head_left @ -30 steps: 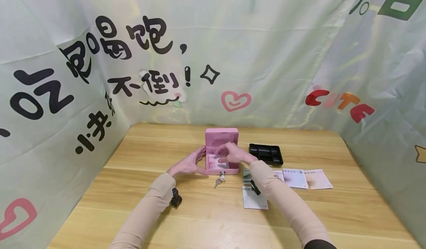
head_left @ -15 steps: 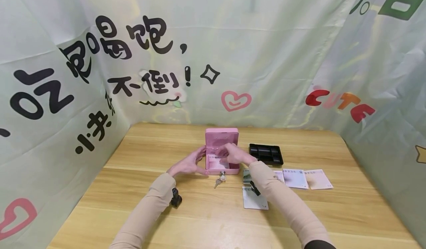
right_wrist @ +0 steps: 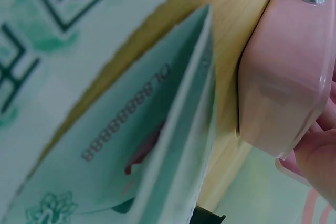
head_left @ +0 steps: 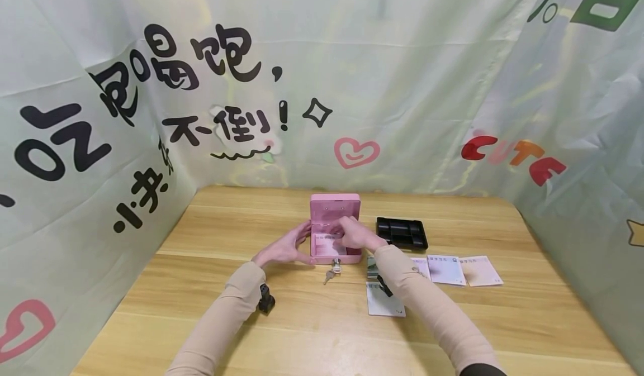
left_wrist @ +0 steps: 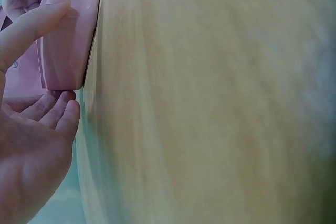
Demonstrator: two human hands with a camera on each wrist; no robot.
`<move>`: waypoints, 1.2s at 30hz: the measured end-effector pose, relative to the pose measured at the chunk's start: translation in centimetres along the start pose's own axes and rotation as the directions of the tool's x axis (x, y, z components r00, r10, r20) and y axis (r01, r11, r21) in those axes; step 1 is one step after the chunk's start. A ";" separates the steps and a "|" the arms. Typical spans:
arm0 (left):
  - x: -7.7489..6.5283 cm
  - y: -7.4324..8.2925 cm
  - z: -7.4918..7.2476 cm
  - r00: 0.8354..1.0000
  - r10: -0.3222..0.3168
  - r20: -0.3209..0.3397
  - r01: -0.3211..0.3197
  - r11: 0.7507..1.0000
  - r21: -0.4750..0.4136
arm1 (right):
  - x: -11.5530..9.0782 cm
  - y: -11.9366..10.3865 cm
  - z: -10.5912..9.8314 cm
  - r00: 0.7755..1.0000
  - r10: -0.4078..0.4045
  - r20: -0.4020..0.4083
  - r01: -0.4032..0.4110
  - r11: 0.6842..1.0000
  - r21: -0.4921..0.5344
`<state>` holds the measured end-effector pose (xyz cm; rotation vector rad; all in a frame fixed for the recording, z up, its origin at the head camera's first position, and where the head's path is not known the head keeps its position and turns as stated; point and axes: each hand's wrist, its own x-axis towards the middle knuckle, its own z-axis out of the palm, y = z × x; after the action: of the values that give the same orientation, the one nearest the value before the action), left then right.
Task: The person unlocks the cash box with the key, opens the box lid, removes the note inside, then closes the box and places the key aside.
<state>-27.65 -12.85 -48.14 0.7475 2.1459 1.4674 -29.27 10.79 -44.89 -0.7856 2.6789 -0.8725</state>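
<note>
An open pink cash box stands at the table's middle, lid raised, with a small metal lock and keys at its front. Pinkish banknotes lie inside it. My left hand holds the box's left end, thumb at the front and fingers along the far side; in the left wrist view the thumb touches its pink wall. My right hand reaches in over the right edge of the notes with bent fingers; its fingertips are hidden, so a pinch cannot be made out.
Right of the box lies a black compartment tray. Nearer are banknotes in groups: a green one partly under my right forearm, a blue-white one, a pinkish one and a pale one. Printed curtains rise behind the table.
My right hand has shifted slightly to the right within the box and its fingers have drawn in, showing more of the notes. My left hand stays in place.
</note>
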 end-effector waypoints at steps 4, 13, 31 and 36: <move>0.0 -0.1 0.0 1.000 0.002 0.000 -0.002 1.000 0.002 | 0.1 0.0 0.1 1.000 0.012 -0.005 -0.012 1.000 0.001; 0.1 -0.1 0.0 1.000 -0.009 -0.006 0.009 1.000 0.000 | 0.1 0.3 0.0 1.000 -0.024 -0.006 0.024 0.999 0.026; 0.2 -0.3 -0.1 1.000 0.002 -0.002 -0.002 1.000 -0.010 | 0.5 0.3 -0.3 0.997 -0.005 -0.073 0.008 0.999 0.048; 0.1 -0.2 0.0 1.000 -0.015 -0.004 0.015 1.000 -0.009 | 0.2 0.4 -0.5 0.995 -0.042 -0.096 0.046 0.998 0.036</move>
<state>-27.80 -12.83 -48.33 0.7247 2.1422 1.4706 -29.77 11.14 -44.74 -0.8171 2.7271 -0.9926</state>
